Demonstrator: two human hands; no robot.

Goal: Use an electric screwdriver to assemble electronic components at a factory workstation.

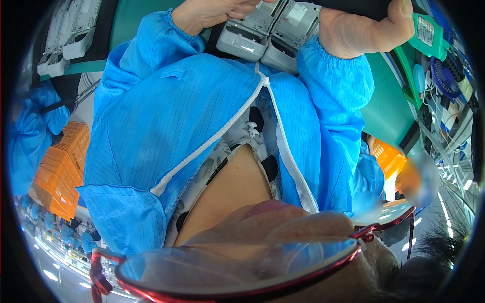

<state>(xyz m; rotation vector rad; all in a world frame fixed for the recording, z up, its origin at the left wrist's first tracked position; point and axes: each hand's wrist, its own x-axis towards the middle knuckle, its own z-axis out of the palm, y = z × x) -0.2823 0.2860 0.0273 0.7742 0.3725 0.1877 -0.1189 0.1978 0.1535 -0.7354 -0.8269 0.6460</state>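
My left hand (209, 14) reaches to the top edge over a pair of white-and-grey plastic housings (243, 43). Its fingers are curled together, partly cut off by the frame, and what they may pinch does not show. To the right of the housings is my right hand (358, 31), with its thumb raised at the top edge. A black shape (348, 6) lies beside that thumb; the right fingers are out of sight, so their grip is hidden. Just right of this hand is a green handheld-looking device (427, 34) with a pale label.
More white housings (68, 45) sit at the far left of the green worktop (386, 103). A purple round basket (444, 78) and cables crowd the right side. Orange crates (63, 169) stand behind at left, near a blue-sleeved person (33, 131). Another orange crate (388, 157) is at right.
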